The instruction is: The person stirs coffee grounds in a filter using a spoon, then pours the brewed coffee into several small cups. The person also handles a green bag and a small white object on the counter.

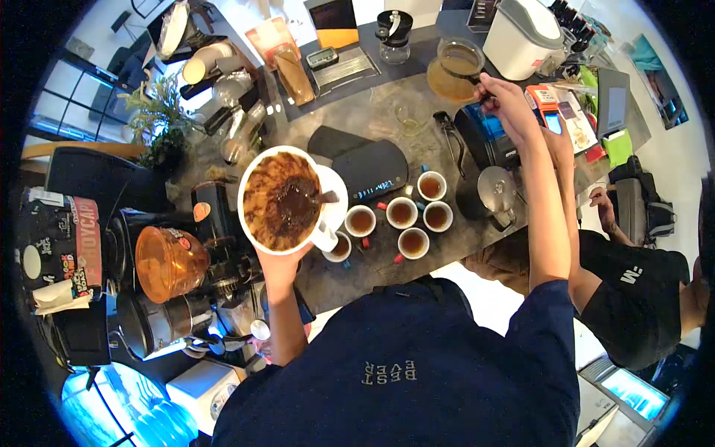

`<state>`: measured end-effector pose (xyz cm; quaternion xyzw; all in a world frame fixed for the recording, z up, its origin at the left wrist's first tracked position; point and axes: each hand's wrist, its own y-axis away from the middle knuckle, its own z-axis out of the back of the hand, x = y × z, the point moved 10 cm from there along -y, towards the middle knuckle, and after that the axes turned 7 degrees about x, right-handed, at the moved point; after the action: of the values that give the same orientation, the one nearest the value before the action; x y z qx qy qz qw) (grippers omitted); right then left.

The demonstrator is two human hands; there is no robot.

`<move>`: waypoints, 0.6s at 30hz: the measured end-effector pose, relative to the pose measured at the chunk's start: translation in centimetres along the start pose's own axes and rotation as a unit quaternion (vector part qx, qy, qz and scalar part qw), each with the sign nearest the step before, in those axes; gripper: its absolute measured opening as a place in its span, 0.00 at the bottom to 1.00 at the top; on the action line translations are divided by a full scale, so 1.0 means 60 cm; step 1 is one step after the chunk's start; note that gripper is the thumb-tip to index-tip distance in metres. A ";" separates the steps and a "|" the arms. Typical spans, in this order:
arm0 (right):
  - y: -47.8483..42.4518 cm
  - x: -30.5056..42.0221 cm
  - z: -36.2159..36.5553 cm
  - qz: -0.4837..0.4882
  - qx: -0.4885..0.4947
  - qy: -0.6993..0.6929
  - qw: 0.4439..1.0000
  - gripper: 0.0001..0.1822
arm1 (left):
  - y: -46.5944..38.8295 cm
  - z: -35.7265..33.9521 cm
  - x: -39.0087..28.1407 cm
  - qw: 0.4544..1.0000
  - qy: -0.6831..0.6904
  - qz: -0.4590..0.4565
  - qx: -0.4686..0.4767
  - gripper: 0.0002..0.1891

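My left hand [282, 265] holds up a white coffee dripper [325, 237] from below, its wide mouth facing me. Wet dark coffee grounds [296, 204] line its inside. My right hand [505, 103] is closed on the dark handle of a glass coffee server [451, 84], which holds amber-brown liquid over the far side of the counter. Between my arms stand several small white cups [413, 243] with coloured handles and brown liquid inside. Just beyond them lies a black coffee scale [371, 167] with lit digits. The dripper hides part of the nearest left cup.
A gooseneck kettle [491, 193] stands right of the cups. An empty-looking clear glass [410, 117] sits beyond the scale. Left is a grinder with an orange hopper [170, 262]. At right, a co-worker's arm [564, 167] reaches beside mine, near an orange card terminal [543, 100]. Behind stands a hand grinder [394, 36].
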<state>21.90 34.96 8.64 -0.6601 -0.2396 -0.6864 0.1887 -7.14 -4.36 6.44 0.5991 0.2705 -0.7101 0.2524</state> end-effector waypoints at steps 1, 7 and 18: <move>-0.005 -0.010 0.011 -0.002 0.000 0.004 1.000 0.19 | 0.018 0.006 0.002 1.000 0.015 0.006 -0.003 0.52; -0.023 -0.039 0.038 0.021 -0.006 0.059 0.998 0.19 | 0.090 0.043 0.073 0.998 0.054 0.039 0.001 0.57; -0.045 -0.055 0.014 0.037 0.030 0.103 0.994 0.16 | 0.120 0.035 0.129 0.992 0.044 -0.113 0.029 0.59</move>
<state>21.24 37.46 5.13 -0.5883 -0.2149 -0.7357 0.2579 -4.94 -11.30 -1.52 0.6021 0.3268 -0.7147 0.1413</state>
